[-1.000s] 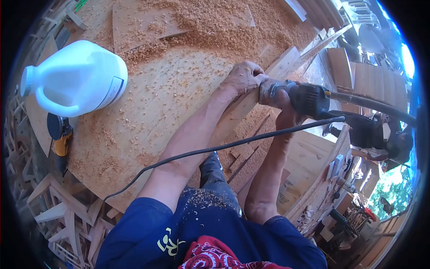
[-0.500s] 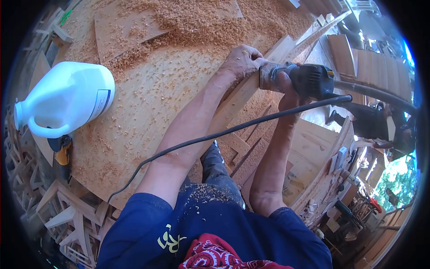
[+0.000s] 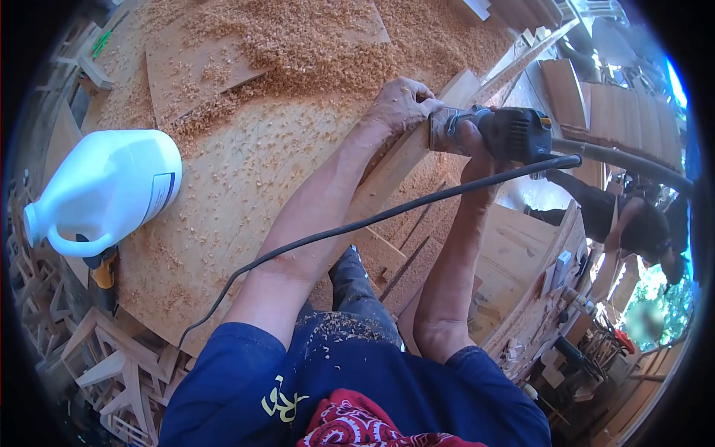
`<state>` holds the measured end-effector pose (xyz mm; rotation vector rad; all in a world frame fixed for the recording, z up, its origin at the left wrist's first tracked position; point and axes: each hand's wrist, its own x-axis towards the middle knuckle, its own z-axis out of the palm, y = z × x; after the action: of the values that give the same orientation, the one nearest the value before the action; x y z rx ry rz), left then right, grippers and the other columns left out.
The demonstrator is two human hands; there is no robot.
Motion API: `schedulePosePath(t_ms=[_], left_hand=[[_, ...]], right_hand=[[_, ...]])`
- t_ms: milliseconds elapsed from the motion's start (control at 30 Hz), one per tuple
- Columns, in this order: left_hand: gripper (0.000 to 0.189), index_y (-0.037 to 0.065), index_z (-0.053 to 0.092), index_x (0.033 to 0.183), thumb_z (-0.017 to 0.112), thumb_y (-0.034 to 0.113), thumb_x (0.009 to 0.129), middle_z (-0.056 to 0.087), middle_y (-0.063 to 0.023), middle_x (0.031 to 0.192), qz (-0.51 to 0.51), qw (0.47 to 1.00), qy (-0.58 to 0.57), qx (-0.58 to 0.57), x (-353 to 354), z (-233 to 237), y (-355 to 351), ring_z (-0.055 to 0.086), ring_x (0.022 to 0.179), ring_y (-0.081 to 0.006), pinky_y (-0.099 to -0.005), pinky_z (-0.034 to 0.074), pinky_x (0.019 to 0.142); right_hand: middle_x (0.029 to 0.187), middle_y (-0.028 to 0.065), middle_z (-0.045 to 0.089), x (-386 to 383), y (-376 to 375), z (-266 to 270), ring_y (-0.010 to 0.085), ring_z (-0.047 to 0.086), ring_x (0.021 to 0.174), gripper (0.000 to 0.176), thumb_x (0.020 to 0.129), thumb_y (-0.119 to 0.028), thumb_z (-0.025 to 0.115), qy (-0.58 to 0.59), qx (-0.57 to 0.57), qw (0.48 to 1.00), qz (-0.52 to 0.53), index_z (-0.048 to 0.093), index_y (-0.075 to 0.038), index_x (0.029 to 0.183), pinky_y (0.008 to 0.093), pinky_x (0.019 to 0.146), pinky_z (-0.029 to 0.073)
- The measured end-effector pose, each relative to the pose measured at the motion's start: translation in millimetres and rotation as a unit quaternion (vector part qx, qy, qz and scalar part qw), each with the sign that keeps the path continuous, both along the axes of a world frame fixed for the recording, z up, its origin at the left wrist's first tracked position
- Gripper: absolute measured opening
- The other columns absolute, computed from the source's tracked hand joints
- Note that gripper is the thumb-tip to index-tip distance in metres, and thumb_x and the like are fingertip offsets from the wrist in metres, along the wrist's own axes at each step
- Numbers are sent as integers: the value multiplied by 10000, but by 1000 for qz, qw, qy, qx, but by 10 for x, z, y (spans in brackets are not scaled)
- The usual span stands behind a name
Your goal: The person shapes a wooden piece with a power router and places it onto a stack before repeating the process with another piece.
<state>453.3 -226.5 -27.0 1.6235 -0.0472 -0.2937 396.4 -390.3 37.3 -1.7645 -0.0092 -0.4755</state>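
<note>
My right hand (image 3: 478, 153) is wrapped around a black trim router (image 3: 518, 134) with a clear base. That base rests against the edge of a long wooden board (image 3: 395, 175), which runs diagonally along the worktable's side. Close to the base, my left hand (image 3: 402, 106) has its fingers curled over the board, thumb and fingertips together near the edge. A black power cord (image 3: 372, 221) arcs from the router across my left forearm. The router's bit and the palm side of my left hand are hidden.
Wood shavings (image 3: 320, 56) heap on the worktable (image 3: 223, 216). A white jug (image 3: 112, 186) lies tilted at left, over a yellow-and-black tool (image 3: 104, 273). Cut wooden pieces (image 3: 123, 365) pile at lower left. Another person (image 3: 633, 227) is at right, near a thick hose (image 3: 625, 159).
The view has shifted a little, so the jug appears lower. Both hands and the router keep nearly the same place on the board. The other person at right has changed posture.
</note>
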Motion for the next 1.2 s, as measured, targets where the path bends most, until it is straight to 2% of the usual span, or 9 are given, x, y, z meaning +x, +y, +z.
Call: schedulePosePath(t_ms=[67,467,567,767,867,1200], left_hand=[[252,60,792,947,797,279,823,766,-101,865,11,1000,0,-9,48,-35,-34,714,784,-161,-304,557,760],[257,55,786,962,791,283,845,759,-87,862,4,1000,-10,22,293,16,-136,702,783,-154,-297,545,756],[240,75,792,935,797,281,813,761,-110,887,5,1000,-12,-8,378,-47,-184,724,831,-195,-334,558,814],[254,75,790,936,798,295,810,761,-121,901,11,1000,-13,4,509,-12,-252,728,856,-218,-337,557,830],[251,76,788,965,793,295,841,761,-85,888,8,999,-31,22,603,-42,-300,707,816,-162,-305,548,794],[261,88,790,963,798,310,827,765,-77,904,-3,999,-28,29,856,-23,-400,713,848,-162,-309,548,818]], right_hand=[[1129,93,642,47,-3,-5,209,641,1022,523,719,-27,819,2,9,1000,-11,618,-25,1202,382,936,536],[1105,99,648,317,-159,-19,211,652,999,512,718,-38,823,-10,-20,1000,-15,619,-20,1188,375,914,547],[1104,100,646,378,-169,-3,213,651,1000,514,720,-57,824,-8,-12,1000,-13,617,-20,1189,376,914,545],[1091,98,648,521,-185,51,213,650,995,523,715,-75,829,-7,9,1000,-11,613,-13,1187,374,918,538],[1088,98,649,592,-228,35,211,650,989,527,712,-76,829,-11,20,1000,-6,612,-10,1187,370,911,537],[1103,101,647,844,-372,-4,207,650,997,529,726,-70,831,-21,24,1000,-2,607,4,1199,371,920,534]])
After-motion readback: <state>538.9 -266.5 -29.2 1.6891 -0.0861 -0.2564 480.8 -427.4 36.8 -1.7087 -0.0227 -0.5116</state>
